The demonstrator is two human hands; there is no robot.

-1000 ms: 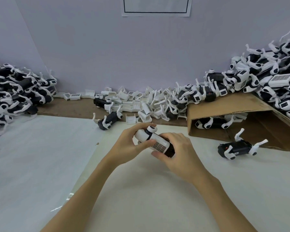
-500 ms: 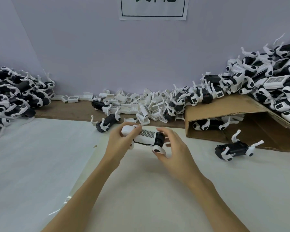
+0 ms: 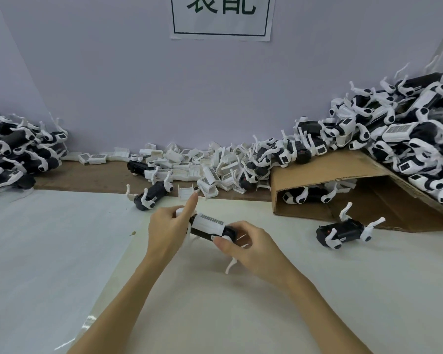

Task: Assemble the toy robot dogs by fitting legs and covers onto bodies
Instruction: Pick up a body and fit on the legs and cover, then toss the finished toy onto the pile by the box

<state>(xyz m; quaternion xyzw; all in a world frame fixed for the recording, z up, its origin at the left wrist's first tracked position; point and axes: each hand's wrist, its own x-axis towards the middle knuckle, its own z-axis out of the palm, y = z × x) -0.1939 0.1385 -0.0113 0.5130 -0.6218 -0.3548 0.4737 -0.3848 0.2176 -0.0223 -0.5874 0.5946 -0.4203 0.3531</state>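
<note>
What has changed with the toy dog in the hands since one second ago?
The toy dog was turned between both hands: its white cover now faces up and its legs point down toward the table. The left hand has stretched its index finger out straight, and the right hand keeps hold of the dark end. The loose dog by the cardboard and the piles stayed put.

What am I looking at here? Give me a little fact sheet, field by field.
Activity: a person putting together a toy dog with both hands
Left hand: grips the dog's left end, index finger pointing up
Right hand: grips the dog's right end
Dog's cover: white, grilled, on top
Loose covers: white heap by the wall
Dogs lying apart: one near the covers, one by the cardboard
Piles of dogs: far left, far right
</note>
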